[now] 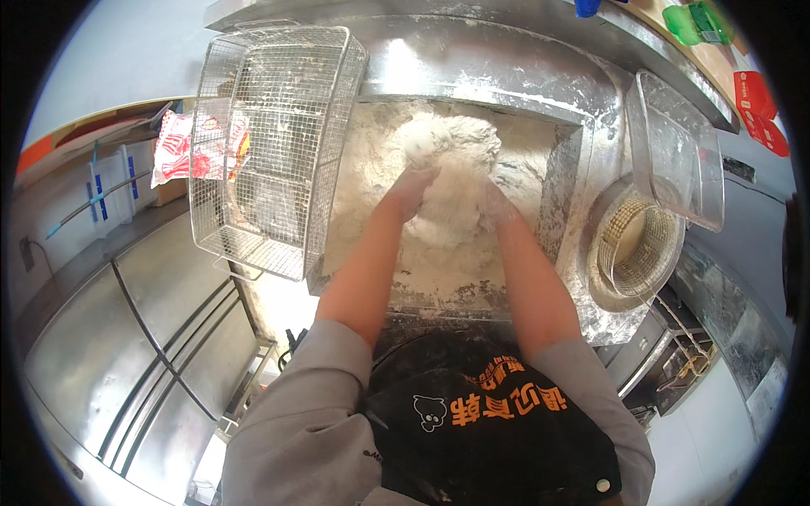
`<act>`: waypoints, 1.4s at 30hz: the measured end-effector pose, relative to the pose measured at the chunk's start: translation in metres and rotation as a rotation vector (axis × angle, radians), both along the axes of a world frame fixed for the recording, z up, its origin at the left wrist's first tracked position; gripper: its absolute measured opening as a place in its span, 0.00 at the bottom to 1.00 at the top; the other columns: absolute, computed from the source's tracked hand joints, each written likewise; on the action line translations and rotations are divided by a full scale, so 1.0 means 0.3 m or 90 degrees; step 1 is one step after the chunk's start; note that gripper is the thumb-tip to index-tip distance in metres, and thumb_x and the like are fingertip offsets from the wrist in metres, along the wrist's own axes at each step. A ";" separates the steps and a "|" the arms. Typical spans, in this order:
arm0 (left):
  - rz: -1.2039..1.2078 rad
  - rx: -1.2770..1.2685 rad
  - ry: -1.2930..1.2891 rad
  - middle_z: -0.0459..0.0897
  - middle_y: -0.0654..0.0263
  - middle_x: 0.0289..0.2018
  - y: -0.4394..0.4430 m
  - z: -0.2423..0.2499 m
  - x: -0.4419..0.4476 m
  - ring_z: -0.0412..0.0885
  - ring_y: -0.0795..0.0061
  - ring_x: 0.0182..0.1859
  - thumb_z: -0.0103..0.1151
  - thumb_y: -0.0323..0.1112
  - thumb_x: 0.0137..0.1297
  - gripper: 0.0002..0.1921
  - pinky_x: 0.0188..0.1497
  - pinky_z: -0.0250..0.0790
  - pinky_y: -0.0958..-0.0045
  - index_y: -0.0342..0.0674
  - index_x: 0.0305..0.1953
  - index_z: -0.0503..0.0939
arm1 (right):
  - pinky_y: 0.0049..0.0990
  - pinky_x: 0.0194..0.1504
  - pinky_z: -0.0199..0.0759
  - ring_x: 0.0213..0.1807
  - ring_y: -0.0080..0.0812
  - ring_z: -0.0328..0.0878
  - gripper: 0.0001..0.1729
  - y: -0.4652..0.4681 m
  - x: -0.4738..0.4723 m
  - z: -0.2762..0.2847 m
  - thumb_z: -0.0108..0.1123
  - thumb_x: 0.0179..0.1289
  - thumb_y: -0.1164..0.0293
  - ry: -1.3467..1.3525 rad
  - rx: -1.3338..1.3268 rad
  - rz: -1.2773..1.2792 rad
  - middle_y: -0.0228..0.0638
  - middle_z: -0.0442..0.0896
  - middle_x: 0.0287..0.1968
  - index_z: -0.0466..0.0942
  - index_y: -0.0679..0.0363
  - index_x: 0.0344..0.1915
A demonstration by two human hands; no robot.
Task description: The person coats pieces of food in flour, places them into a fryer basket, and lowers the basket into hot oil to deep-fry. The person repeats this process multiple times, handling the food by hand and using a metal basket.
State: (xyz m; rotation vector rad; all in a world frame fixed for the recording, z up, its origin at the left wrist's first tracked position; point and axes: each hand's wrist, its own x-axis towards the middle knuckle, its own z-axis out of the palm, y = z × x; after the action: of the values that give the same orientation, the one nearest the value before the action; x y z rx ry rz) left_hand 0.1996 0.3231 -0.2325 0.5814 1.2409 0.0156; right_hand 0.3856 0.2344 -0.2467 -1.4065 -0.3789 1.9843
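Observation:
A metal bin with floured walls lies before me, holding a deep layer of pale flour-like powder. Both my hands are down in it, one on each side of a heaped, lumpy mound. My left hand touches the mound's left side, its fingers partly lost in powder. On the opposite side, my right hand is blurred and dusted white. Between them the powder looks smeared by motion. Whether anything lies under the powder, or whether either hand grips something, cannot be made out.
A wire mesh basket stands at the bin's left, with a red-and-white printed bag behind it. On the right are a round wire strainer and a clear plastic container. A steel ledge runs along the back.

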 end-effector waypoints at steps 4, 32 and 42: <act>-0.169 0.185 -0.029 0.83 0.56 0.58 -0.073 0.098 -0.137 0.83 0.65 0.58 0.62 0.35 0.71 0.29 0.56 0.79 0.67 0.38 0.71 0.70 | 0.34 0.67 0.73 0.63 0.37 0.78 0.37 -0.129 -0.003 0.176 0.73 0.62 0.64 -0.170 0.203 -0.004 0.41 0.82 0.64 0.73 0.66 0.68; 0.048 0.051 0.056 0.74 0.45 0.65 0.111 -0.027 0.019 0.79 0.58 0.60 0.61 0.54 0.73 0.42 0.60 0.75 0.61 0.29 0.75 0.59 | 0.29 0.61 0.77 0.60 0.38 0.81 0.32 0.221 -0.039 -0.069 0.53 0.78 0.48 0.077 0.012 -0.043 0.48 0.81 0.63 0.76 0.63 0.65; -0.985 0.309 0.092 0.78 0.43 0.63 -0.044 0.064 -0.178 0.77 0.49 0.64 0.48 0.42 0.78 0.23 0.72 0.64 0.52 0.34 0.67 0.72 | 0.43 0.73 0.66 0.71 0.49 0.72 0.37 -0.207 0.107 0.195 0.60 0.72 0.47 -0.450 0.117 0.449 0.53 0.74 0.71 0.70 0.58 0.72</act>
State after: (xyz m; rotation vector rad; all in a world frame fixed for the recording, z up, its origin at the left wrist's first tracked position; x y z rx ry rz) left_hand 0.1462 0.3099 -0.2132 1.8581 0.6356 -1.0499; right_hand 0.4177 0.1722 -0.1883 -1.9998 -1.5030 1.7895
